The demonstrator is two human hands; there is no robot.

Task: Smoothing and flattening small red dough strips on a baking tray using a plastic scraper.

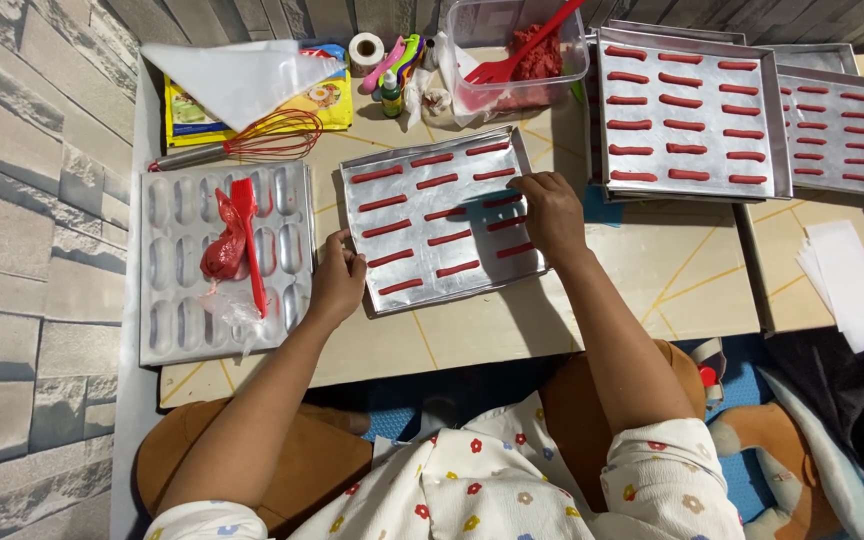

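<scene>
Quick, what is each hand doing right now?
Left hand: fingers curled on the left edge of the baking tray, gripping it.
Right hand: fingers bent, resting on the tray's right edge; a firm grip cannot be told.

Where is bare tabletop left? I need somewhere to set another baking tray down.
Free: the strip of table right of the right hand, below the stacked filled trays. A narrower band runs under the held tray. Crowded: the back edge around the red whisk and batter tub.

bare forearms, short white sleeves (652, 470) dotted with small red and yellow flowers.
</scene>
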